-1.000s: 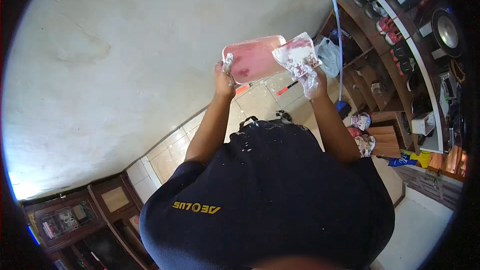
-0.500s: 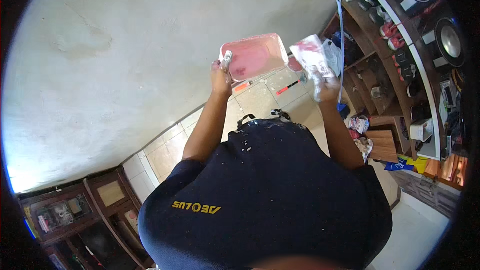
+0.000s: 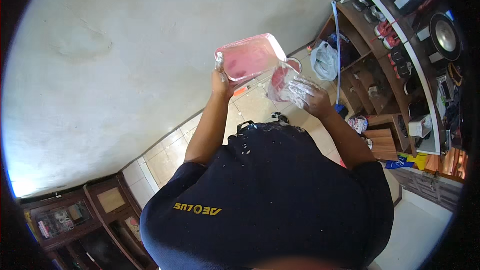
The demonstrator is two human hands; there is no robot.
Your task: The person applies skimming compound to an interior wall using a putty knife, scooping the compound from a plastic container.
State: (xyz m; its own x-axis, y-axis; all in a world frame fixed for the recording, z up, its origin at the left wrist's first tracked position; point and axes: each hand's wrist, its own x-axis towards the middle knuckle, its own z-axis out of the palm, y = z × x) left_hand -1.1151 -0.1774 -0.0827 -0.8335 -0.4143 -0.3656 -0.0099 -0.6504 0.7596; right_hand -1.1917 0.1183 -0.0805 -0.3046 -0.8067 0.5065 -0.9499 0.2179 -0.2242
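Note:
My left hand [image 3: 221, 81] grips the left end of a shallow pink tray [image 3: 254, 56], its thumb over the rim. White paste coats that thumb, and pinkish residue smears the tray's inside. My right hand [image 3: 311, 99], its fingers white with paste, is closed on a flat spreader [image 3: 280, 83] smeared pink and white. The spreader is motion-blurred, just below the tray's right corner; whether they touch I cannot tell. A round container with pink contents [image 3: 294, 64] stands on the floor beyond the tray, partly hidden.
A pale plastered wall [image 3: 125, 60] rises ahead and left. On the tiled floor [image 3: 252, 106] lies an orange-handled tool [image 3: 241, 91]. To the right are a white plastic bag [image 3: 324, 61], a blue-handled broom [image 3: 338, 55] and a shoe shelf [image 3: 367, 45]. A dark cabinet [image 3: 95, 205] stands lower left.
My right hand has brought the spreader left and down toward the tray, turning it over. The tray has shifted slightly left and tilted. The white bag shows more fully.

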